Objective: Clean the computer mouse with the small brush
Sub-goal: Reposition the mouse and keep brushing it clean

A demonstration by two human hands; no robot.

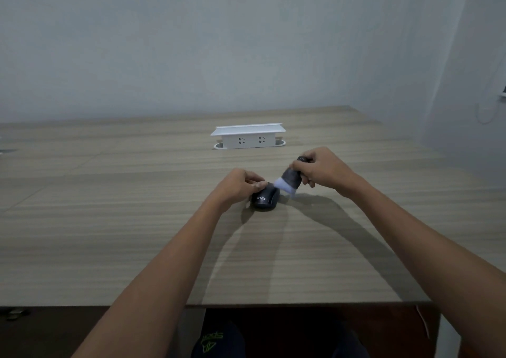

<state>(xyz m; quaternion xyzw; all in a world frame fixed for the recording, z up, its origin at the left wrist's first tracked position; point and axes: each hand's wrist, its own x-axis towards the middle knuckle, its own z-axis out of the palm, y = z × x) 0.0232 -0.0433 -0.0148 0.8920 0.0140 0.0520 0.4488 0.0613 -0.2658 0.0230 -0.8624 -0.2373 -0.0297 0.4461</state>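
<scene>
Mouse [264, 199], lettering blurred, held by left hand [238, 183]; right hand [321, 170] grips brush [290, 180].

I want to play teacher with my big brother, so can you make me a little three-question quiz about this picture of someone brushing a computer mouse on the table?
1. True or false: the left hand holds the computer mouse down on the wooden table.
2. Which hand grips the small brush? A) the left hand B) the right hand C) neither
3. Fill in the gap: the white socket box stands ______ the mouse, nearer the wall.

Key
1. True. Its fingers curl over the mouse's left side.
2. B. The pale bristles point down at the mouse's right side.
3. Behind.
</scene>
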